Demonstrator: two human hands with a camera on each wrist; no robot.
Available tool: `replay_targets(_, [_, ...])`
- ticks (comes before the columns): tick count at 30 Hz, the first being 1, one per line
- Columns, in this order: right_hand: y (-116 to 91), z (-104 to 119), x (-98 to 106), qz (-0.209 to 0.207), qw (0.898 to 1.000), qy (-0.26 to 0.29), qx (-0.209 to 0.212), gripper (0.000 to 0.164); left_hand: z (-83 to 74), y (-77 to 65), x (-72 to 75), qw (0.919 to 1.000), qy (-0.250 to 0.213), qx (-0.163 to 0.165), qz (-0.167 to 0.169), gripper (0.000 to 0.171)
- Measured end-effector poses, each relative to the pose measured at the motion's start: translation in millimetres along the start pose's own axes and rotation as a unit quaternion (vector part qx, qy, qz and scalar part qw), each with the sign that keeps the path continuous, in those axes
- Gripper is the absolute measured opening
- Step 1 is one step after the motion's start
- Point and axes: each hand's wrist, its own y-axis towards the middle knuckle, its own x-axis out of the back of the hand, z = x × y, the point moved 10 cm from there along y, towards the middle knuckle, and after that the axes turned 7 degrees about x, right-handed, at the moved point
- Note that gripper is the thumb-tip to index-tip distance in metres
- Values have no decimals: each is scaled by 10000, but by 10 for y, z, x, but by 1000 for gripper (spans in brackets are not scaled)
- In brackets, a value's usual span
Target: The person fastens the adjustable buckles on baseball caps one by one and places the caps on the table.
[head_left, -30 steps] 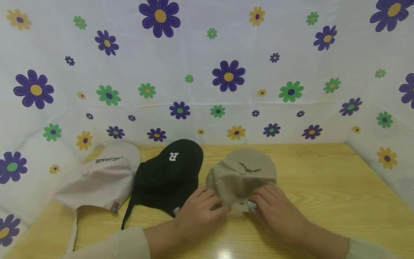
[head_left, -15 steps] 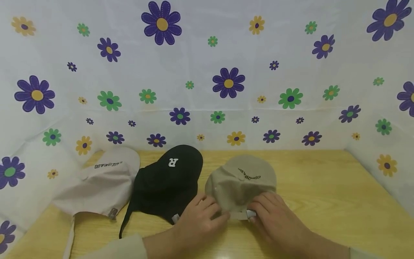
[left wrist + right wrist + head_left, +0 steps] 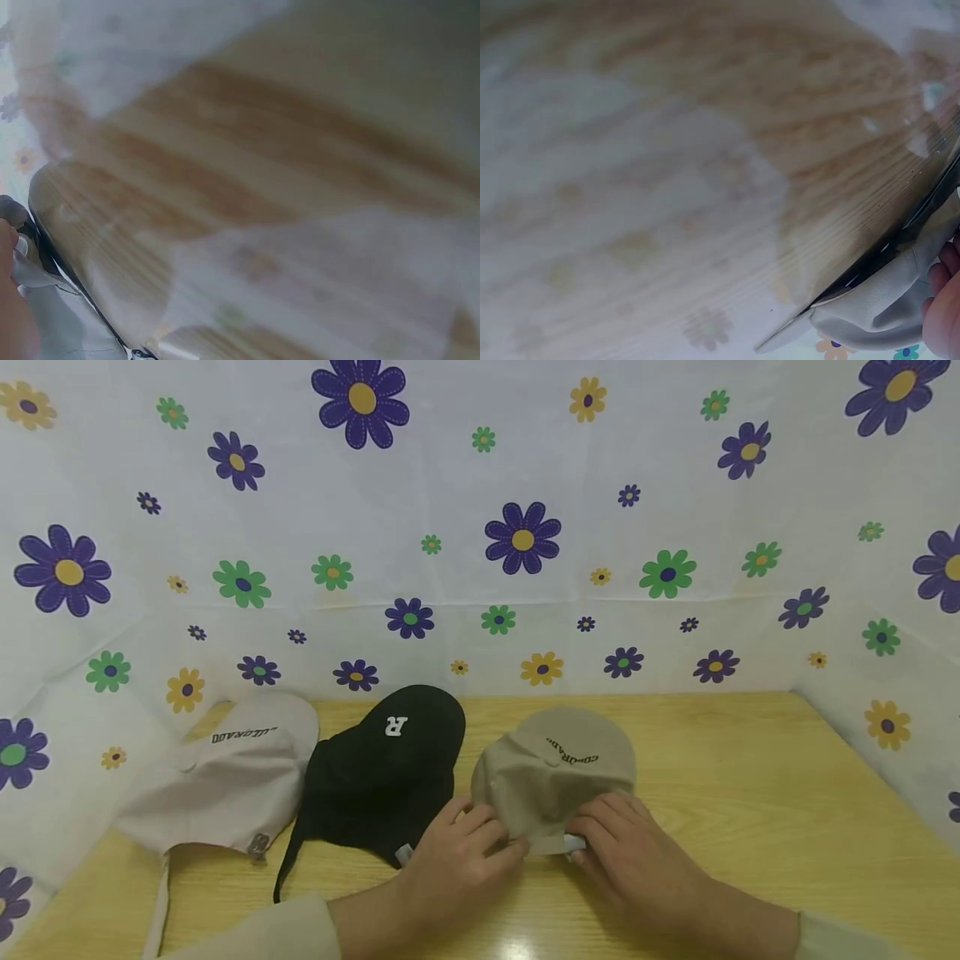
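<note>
A beige baseball cap with "COLORADO" on it lies on the table in the head view, brim pointing away. My left hand pinches the left end of its back strap. On the right, my right hand grips the back edge beside a pale buckle; its fingertips are partly hidden. A short piece of strap shows between the hands. In the right wrist view, some of the cap and a few fingers appear at the lower right. The left wrist view is mostly blurred.
Left of the beige cap lie a black cap with a white "R" and a pale pinkish cap, its strap hanging toward me. All are on a wooden table. A white flowered cloth rises behind and at the sides.
The head view has tilted slightly. The buckle and right hand have come a little closer to the left hand, and less strap shows between them. Both hands keep their hold on the beige cap.
</note>
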Motion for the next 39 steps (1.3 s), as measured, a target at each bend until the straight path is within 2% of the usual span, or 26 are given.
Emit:
replay_targets(2, [-10, 34, -4, 0, 9999, 29, 99, 21, -27, -22, 8, 10000, -31, -60, -44, 36])
replay_targets(9, [-9, -28, -28, 193, 9996, 114, -159, 20, -31, 5, -8, 10000, -4, -33, -43, 27])
replay_targets(14, [32, -32, -14, 202, 9998, 8, -19, 23, -30, 21, 11, 9996, 72, -216, -191, 25])
replay_targets(22, [41, -1, 14, -17, 10000, 64, 10, 24, -25, 4, 15, 9995, 30, -218, -230, 27])
replay_targets(29, [17, 7, 35, -154, 9998, -57, 99, 31, -49, 18, 32, 9991, -47, -238, -348, 26])
replay_targets(35, [21, 43, 40, -313, 9991, 6, 284, 27, -62, -8, 30, 9990, -145, -256, -335, 27])
replay_targets(39, [28, 20, 25, -113, 9998, 135, 114, 21, -54, 8, 34, 9992, -230, -198, -270, 22])
